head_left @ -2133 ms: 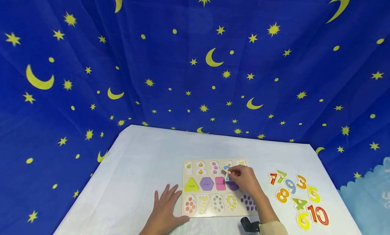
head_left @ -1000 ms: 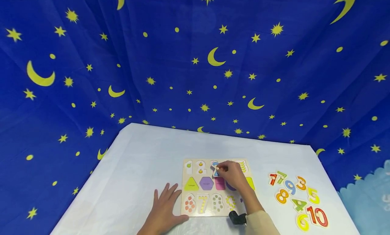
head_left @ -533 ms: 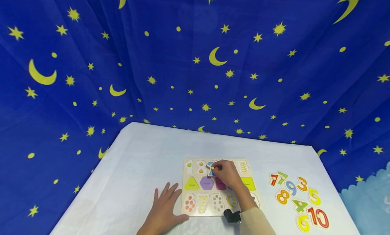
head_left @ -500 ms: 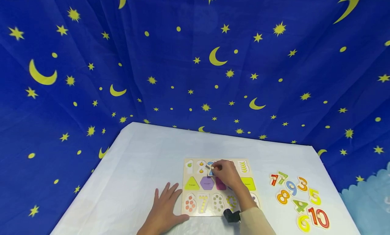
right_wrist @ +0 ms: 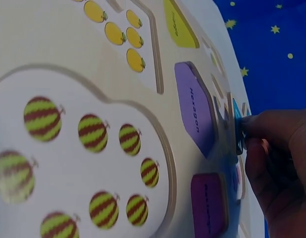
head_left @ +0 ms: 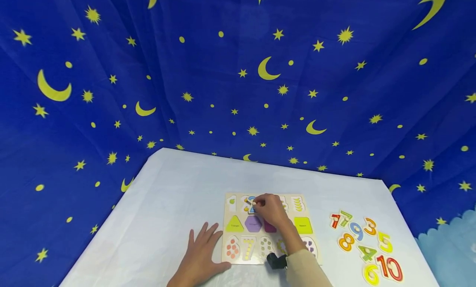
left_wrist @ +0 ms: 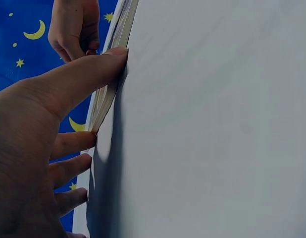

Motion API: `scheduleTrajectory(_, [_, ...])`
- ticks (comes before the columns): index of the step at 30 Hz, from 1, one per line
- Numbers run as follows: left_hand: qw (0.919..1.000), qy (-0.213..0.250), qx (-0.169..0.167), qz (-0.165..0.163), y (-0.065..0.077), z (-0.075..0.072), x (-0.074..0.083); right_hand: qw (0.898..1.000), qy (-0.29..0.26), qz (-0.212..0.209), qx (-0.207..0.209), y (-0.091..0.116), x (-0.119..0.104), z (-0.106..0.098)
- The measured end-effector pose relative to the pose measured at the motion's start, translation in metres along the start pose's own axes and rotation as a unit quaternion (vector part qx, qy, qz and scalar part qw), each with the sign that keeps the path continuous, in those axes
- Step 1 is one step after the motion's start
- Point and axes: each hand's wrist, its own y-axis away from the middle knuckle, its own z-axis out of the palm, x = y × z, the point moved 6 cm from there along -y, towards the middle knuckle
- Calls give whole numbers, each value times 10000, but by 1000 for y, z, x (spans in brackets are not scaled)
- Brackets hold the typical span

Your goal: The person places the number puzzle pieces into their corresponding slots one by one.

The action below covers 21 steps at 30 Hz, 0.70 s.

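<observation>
A wooden peg puzzle board [head_left: 256, 233] with number recesses and coloured shapes lies on the white table. My right hand [head_left: 273, 209] pinches the knob of a blue number 2 puzzle piece [head_left: 252, 210] over the board's top row, overlapping the two-orange recess. In the right wrist view the piece [right_wrist: 237, 126] stands tilted near the far side of the board, beyond the purple hexagon [right_wrist: 195, 106]. My left hand [head_left: 201, 254] rests spread beside the board's left edge, its thumb at the near left corner. From the left wrist, the thumb [left_wrist: 88, 74] touches the board's edge.
Several loose number pieces lie to the right of the board, among them a red 10 [head_left: 389, 268], a yellow 6 [head_left: 371, 274] and an orange 8 [head_left: 346, 242]. A black wrist camera mount [head_left: 276, 261] hangs under the right wrist. Blue star-patterned cloth [head_left: 208, 72] surrounds the table.
My right hand has carried the blue 2 leftward along the top row, from the fourth recess past the third to the second. The left hand stays in place.
</observation>
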Motion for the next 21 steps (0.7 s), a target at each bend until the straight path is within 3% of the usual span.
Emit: scheduleTrajectory(21, [9999,11,121,58,0,-2,1,9999,-61,118,-71,-10,-5,15])
